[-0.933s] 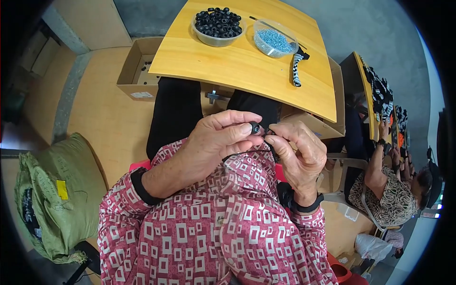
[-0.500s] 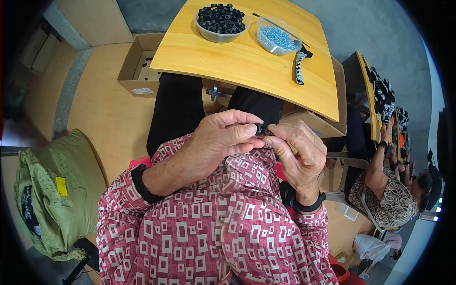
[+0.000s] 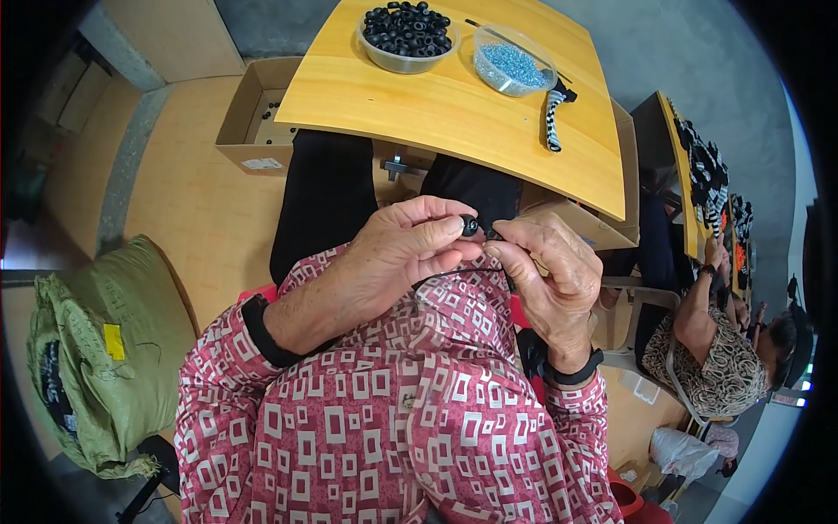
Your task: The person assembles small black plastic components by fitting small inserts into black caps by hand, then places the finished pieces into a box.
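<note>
Above my lap, my left hand (image 3: 401, 240) pinches a small round black bead (image 3: 470, 226) between thumb and fingertips. A hole or socket shows on the bead's right side. Close to its right, my right hand (image 3: 550, 271) is closed, thumb against forefinger, on a small dark end whose shape I cannot make out. A thin black cord (image 3: 458, 272) curves below, running between the two hands. The dark end and the bead are slightly apart.
Ahead, the yellow table (image 3: 419, 109) bears a bowl of black beads (image 3: 407, 39), a tub of clear blue beads (image 3: 513, 68) and a black-and-white striped strip (image 3: 553, 120). Cardboard box (image 3: 253, 131) and green sack (image 3: 113, 349) are at left. A person (image 3: 707, 358) sits at right.
My left hand has drawn slightly left with the bead, opening a small gap from my right fingertips. The black cord now shows below the hands.
</note>
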Available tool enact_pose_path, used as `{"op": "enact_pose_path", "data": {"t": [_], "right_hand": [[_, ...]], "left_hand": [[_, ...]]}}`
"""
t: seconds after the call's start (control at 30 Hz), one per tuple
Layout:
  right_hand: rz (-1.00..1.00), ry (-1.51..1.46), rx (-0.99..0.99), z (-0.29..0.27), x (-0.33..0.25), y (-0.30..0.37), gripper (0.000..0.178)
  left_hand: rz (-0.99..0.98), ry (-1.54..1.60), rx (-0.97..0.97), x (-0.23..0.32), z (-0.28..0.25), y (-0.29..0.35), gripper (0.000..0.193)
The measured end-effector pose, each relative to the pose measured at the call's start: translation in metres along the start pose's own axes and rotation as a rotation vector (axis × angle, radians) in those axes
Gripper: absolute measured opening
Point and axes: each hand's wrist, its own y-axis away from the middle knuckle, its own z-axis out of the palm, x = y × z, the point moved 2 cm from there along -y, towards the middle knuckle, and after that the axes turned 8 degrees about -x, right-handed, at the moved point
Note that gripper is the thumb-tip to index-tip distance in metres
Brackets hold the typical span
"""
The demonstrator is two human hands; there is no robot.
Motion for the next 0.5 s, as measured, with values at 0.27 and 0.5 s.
{"op": "enact_pose_path", "data": {"t": [0.27,0.5], "right_hand": [[-0.047,-0.019,-0.017,0.004,0.003,-0.001,0.016],[-0.038,0.018,-0.061,0.0011,0.0043,-0.0014,0.016]], "left_hand": [[-0.024,-0.076,0.024,-0.0024,0.0027,0.0028,0.023],[-0.003,-0.129,0.041,-0.0022,0.0038,0.002,0.021]]}}
